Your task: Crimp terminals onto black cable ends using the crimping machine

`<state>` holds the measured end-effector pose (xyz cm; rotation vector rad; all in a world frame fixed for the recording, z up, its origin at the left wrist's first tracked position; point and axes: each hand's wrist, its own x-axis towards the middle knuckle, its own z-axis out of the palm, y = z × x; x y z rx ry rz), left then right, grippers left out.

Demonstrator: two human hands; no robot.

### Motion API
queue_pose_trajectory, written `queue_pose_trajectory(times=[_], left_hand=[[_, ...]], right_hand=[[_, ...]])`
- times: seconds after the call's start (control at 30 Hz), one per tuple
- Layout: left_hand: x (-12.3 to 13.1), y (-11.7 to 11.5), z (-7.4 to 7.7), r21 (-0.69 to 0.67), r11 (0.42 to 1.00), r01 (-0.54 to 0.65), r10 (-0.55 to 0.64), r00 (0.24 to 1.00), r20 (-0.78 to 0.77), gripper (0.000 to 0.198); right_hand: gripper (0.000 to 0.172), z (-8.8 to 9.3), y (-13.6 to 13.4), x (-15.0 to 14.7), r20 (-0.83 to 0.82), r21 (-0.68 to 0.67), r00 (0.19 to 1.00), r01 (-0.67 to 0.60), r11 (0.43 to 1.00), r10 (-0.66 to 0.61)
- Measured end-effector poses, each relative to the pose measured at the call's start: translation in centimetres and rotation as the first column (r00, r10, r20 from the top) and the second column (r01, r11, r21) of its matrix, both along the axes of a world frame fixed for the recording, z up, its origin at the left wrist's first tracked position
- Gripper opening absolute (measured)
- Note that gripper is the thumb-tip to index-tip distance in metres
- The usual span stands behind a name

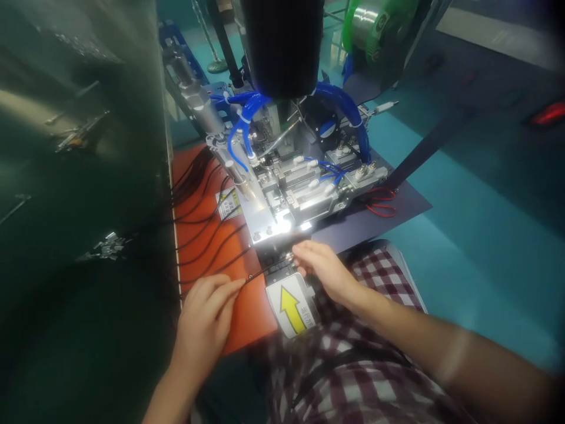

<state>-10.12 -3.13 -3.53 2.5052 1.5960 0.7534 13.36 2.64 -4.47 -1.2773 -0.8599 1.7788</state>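
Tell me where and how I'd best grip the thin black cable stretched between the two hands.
Probably pinch the thin black cable across its exposed stretch just beyond the left hand, coming from above, over the flat orange surface. That stretch is slender and fairly straight, while the silvery metal machine crowds its far side and the right hand is near its other end.

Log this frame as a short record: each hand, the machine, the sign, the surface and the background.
Left hand: pinches a black cable
Right hand: at the cable's far end; exact hold unclear
Machine: metal, with blue tubes
Sign: yellow arrow on white
Orange surface: more dark cables across it
Background: green spool, upper right
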Motion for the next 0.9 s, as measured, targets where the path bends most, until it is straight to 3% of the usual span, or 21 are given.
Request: queue_pose_trajectory(times=[0.2, 0.4, 0.73, 0.9], left_hand=[[-0.2, -0.2, 0.6, -0.067, 0.996, -0.051, 0.049, 0.998, -0.035, 0.019], [-1.6, 0.0, 1.8, -0.213, 0.973, -0.091, 0.078, 0.995, -0.066, 0.012], [-2.7, 0.0, 0.8, -0.178, 0.983, -0.033, 0.041, 0.998, 0.043, 0.015], [-2.7, 0.2, 0.9, -0.166, 0.985, 0.044, -0.044, 0.999, 0.000, 0.033]], right_hand=[[0.018, 0.6, -0.3, -0.5, 0.099, 0.033, 0.995, 0.003, 0.999, -0.006], [0.014, 0.4, -0.2, -0.6, 0.081, 0.052, 0.997, 0.010, 0.999, -0.014], [0.027, 0.3, -0.4, -0.1, 0.016, -0.021, 1.000, -0.009, 1.000, 0.009], [0.026, 0.6, -0.2, -0.1, 0.030, -0.010, 1.000, -0.004, 1.000, 0.004]])
